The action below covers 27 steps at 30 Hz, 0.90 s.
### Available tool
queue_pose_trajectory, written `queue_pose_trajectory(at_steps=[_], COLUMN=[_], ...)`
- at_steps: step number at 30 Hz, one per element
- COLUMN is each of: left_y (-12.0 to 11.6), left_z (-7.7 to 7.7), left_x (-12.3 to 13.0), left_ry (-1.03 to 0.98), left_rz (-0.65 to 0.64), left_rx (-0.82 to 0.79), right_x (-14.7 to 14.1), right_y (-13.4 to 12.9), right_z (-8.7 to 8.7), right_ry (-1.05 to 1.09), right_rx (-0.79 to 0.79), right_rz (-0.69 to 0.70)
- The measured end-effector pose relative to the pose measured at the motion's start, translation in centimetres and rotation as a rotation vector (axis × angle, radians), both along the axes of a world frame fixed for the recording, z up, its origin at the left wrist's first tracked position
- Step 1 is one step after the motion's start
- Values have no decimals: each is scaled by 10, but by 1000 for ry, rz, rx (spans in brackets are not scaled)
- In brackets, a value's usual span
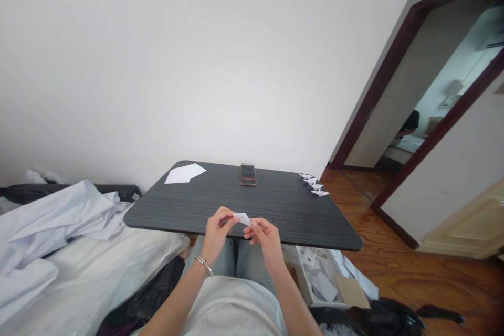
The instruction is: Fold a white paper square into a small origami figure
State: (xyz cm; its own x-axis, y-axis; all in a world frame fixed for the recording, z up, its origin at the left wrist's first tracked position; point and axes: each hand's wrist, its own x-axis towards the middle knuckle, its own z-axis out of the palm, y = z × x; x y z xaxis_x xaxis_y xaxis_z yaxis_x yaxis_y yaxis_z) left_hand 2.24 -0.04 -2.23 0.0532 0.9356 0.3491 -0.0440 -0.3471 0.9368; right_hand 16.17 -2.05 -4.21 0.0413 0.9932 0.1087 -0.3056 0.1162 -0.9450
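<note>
A small folded piece of white paper [242, 219] is pinched between my two hands, just above the front edge of a dark grey wood-grain table [252, 210]. My left hand [218, 234] grips its left end, and my right hand [266, 238] holds its right end. Beyond my hands, a flat white paper sheet [185, 173] lies at the table's far left. A phone [248, 174] lies at the far edge. Several small folded paper pieces [314, 184] sit in a row along the table's right corner.
White cloth [55, 226] and a black bag [147, 294] are heaped left of the table. Below its right side stands a white box [317, 278] holding paper. Black fabric [386, 317] lies on the wooden floor [405, 252]. A doorway [417, 94] opens at right.
</note>
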Motion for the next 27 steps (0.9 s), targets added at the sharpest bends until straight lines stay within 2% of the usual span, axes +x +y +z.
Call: queue_pose_trajectory(at_steps=[9,14,23,27], left_y=[0,-1,-5,-7], left_z=[0,1,7,8], left_x=[1,2,3,5], left_ry=[31,6,-87,-105], left_rz=[-79,-129,-81,-109], left_rx=[90,45,-74,-95], right_x=[4,3,3,3], right_y=[-2,-2,-4,-3], right_z=[8,7,7,7], right_ry=[170,150,61,61], right_rx=[-65,-63,21,51], right_rz=[35,0,-102,-143])
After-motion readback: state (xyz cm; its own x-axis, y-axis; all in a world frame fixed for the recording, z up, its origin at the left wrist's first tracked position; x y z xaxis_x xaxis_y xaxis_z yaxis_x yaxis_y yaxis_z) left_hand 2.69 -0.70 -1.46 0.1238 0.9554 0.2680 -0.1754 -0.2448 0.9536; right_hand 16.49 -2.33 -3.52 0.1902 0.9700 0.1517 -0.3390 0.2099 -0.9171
